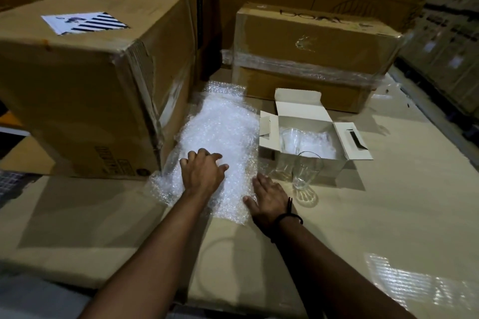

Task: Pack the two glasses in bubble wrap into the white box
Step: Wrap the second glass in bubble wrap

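Both palms flat, grip wide: left hand (203,172) and right hand (268,199) press the bubble wrap (220,132) on the bench (388,202). One glass (307,169) stands before the open white box (311,134), another glass (290,140) inside. Rear carton (311,41) lettering is too blurred to read.

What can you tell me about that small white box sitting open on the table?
The white box looks like thin cardboard, white outside and greyish inside. It sits open on the cardboard-covered surface, lid flap standing up at the back and side flaps spread out; the right flap has a cut slot. Inside are crumpled bubble wrap and what looks like a clear glass. Another clear glass stands upright just in front of it. Neither hand touches it.
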`<state>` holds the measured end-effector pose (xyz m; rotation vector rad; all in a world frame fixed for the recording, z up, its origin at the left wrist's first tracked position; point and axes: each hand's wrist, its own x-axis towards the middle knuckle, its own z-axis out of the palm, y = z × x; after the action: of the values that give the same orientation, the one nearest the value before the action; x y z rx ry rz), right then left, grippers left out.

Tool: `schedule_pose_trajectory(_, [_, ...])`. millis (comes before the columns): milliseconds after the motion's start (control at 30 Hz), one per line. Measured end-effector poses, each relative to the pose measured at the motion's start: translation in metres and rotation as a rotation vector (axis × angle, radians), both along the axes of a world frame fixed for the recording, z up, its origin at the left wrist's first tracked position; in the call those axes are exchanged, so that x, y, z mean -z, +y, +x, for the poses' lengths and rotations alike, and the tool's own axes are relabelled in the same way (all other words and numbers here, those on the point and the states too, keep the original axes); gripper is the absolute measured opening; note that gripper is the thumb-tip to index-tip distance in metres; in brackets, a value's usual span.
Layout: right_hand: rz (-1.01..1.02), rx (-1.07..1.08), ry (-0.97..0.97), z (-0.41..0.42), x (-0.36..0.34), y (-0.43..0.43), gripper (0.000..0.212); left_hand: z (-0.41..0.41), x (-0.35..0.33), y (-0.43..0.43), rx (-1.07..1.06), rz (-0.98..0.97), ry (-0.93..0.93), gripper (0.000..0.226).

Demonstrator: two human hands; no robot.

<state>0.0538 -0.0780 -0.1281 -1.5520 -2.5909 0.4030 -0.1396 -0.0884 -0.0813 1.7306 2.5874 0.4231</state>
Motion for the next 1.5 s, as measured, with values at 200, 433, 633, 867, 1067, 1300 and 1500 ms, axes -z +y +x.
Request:
schedule_pose_trajectory(200, [0.042,0.009,-0.017,-0.003,0.005,0.0,0.08,-0.004,-0.011,0.025,-0.086,-0.002,-0.035,0.065])
schedule_pose_trajectory(433, [0.086,0.018,0.046,-0.002,0.006,0.001,0.083,-0.009,-0.015,0.056,0.001,-0.094,-0.167,0.038])
schedule_pose_trajectory(633, [0.121,0.016,0.079,-0.001,0.009,0.003,0.079,-0.034,-0.021,0.067,-0.167,0.235,-0.456,0.021])
schedule_pose_trajectory(867, [0.094,-0.009,0.16,0.0,0.006,0.005,0.066,0.001,-0.02,-0.012,0.122,0.605,-0.481,0.017])
schedule_pose_trajectory(1067, [-0.322,0.482,1.077,-0.005,-0.044,0.004,0.043,0.025,0.018,-0.079,0.385,0.48,-0.353,0.009])
schedule_pose_trajectory(1300, [-0.521,0.497,1.232,-0.04,-0.071,0.008,0.008,0.028,0.02,-0.099,0.514,0.393,-0.257,0.019])
schedule_pose_trajectory(1500, [-0.223,0.28,1.164,0.024,-0.076,-0.021,0.023,0.06,0.012,-0.096,0.55,0.405,-0.338,0.034])
